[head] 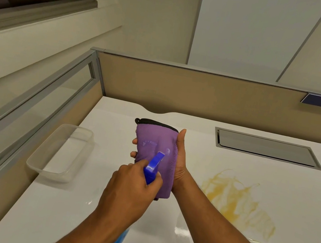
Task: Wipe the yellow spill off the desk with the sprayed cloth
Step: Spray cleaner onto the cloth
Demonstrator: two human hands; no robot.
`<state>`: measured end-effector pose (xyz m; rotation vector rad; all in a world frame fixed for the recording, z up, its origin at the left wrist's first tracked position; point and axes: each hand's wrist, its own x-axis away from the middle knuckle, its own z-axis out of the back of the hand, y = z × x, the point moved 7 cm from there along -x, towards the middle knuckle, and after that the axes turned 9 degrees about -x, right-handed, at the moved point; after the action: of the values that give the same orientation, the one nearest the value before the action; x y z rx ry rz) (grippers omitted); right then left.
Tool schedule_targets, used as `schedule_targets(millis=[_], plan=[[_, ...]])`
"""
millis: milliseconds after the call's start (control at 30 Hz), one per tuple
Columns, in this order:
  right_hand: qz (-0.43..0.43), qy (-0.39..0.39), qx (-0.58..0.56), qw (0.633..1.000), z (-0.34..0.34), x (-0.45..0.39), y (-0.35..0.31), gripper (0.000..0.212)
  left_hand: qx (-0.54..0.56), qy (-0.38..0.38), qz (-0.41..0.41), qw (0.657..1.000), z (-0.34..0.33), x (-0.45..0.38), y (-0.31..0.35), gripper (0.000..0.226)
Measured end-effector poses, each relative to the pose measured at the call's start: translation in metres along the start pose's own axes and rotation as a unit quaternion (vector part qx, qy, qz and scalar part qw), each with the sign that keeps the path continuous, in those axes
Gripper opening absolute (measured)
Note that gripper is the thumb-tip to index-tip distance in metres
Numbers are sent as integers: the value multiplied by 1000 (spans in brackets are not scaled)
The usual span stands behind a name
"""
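my right hand [178,161] holds the folded purple microfibre cloth [155,151] upright, my left hand [130,189] grips the blue spray bottle [153,168] against it, and the smeared yellow spill [235,201] lies just right on the white desk [114,118], nearer the cloth-holding hand.

Two bare forearms, left hand [131,183] and right hand [179,161]; no sleeves, gloves, rings or watch visible; short, unpainted thumbnail on the right hand.
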<state>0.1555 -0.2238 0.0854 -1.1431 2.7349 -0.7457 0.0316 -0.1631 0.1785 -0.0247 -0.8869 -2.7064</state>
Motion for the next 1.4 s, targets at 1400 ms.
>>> schedule_targets(millis=[1400], plan=[[-43,-25,-82,995,-24,3,7,125,31,39,-57,997,-4,31,-52,18]])
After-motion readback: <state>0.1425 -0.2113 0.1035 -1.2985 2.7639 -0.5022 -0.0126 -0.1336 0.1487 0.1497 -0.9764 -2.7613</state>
